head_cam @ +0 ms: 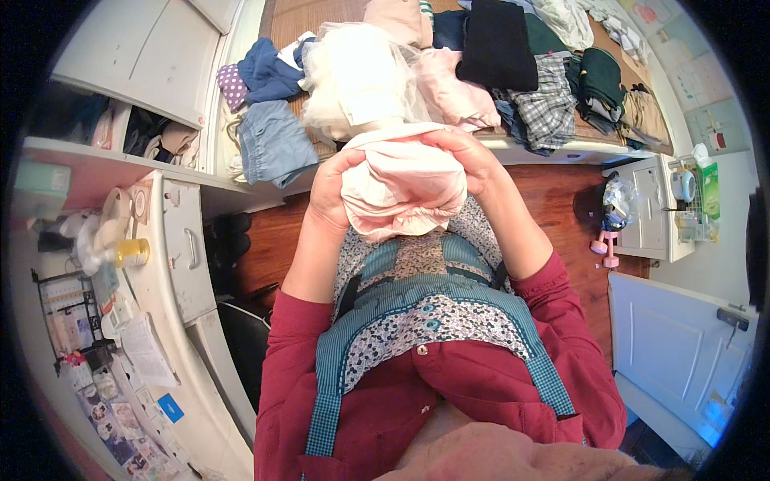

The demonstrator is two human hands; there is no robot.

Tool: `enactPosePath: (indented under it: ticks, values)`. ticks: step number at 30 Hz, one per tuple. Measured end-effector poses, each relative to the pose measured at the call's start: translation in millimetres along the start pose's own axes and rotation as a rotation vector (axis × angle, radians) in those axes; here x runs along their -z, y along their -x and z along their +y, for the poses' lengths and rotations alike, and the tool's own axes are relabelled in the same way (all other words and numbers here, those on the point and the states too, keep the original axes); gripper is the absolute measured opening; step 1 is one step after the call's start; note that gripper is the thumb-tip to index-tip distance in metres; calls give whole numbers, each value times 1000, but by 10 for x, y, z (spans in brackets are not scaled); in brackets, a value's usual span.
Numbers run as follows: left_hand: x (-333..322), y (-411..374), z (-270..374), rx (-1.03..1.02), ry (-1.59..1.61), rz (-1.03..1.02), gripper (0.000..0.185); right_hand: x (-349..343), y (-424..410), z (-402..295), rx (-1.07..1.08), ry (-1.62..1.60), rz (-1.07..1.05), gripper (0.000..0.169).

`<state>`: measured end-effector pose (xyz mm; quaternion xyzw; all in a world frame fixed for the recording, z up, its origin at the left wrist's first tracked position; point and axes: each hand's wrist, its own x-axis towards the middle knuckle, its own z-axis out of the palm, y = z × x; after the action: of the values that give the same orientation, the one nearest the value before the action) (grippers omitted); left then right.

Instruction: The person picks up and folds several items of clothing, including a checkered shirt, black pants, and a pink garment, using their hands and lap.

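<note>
Between my two hands a pale pink cloth garment [403,180] is bunched up in front of my apron. My left hand [332,189] grips its left edge, and my right hand [466,159] grips its upper right edge, fingers partly hidden in the fabric. Just beyond it, a cream garment with tulle [361,72] lies at the bed's near edge. Blue shorts [277,141] are to its left, and another pink garment [454,87] is to its right.
A black folded garment [498,45], checked cloth [546,99] and a dark green folded garment [601,75] lie on the bed mat. A white cabinet [183,240] stands left. At right are a bedside cabinet [646,207], pink dumbbells [610,249] and a white door [674,337].
</note>
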<state>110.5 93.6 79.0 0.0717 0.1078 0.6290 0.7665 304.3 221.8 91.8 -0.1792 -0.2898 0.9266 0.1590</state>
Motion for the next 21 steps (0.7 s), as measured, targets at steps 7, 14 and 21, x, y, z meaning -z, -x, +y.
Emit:
enactPosePath:
  ticks: [7, 14, 21]
  values:
    - [-229, 8, -42, -60, 150, 37, 40, 5, -67, 66, 20, 197, -72, 44]
    - [-96, -2, -55, -108, 76, 133, 36, -70, 87, 104, 53, 1103, -227, 40]
    - [-146, 115, -26, -13, -1301, 143, 39, 94, 111, 125, 38, 558, -156, 27]
